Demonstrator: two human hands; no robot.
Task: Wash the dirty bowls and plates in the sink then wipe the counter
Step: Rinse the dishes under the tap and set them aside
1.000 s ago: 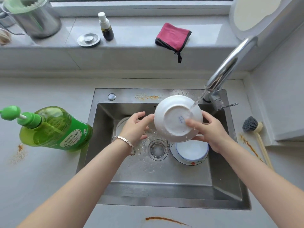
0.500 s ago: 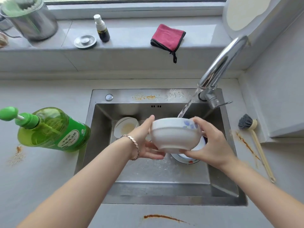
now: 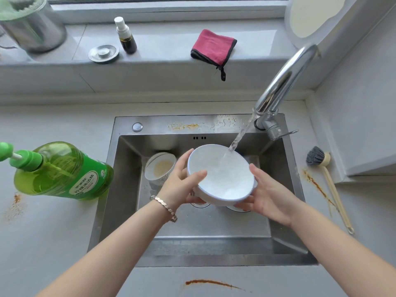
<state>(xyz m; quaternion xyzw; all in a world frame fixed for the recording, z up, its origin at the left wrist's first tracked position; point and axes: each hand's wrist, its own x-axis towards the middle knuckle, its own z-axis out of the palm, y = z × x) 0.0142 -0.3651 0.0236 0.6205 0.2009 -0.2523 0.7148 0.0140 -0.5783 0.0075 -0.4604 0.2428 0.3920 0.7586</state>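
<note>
I hold a white bowl (image 3: 222, 176) over the steel sink (image 3: 285, 189), its opening tipped toward me. Water from the tap (image 3: 280, 86) streams into it. My left hand (image 3: 182, 183) grips the bowl's left rim, thumb inside. My right hand (image 3: 270, 194) cups the bowl's right side and underside. A dirty small bowl (image 3: 159, 168) with a yellowish film leans in the sink's back left. Under the held bowl, a plate (image 3: 236, 209) is mostly hidden. Orange-brown stains (image 3: 212, 282) mark the counter.
A green dish-soap pump bottle (image 3: 62, 170) stands left of the sink. A dish brush (image 3: 321, 168) lies to the right. On the sill are a folded red cloth (image 3: 212, 47), a small spray bottle (image 3: 126, 36), a metal strainer lid (image 3: 104, 53) and a steel pot (image 3: 32, 26).
The bowl has turned from bottom-up, through sideways, to opening toward me, and the water now runs inside it. Both hands shifted round its rim.
</note>
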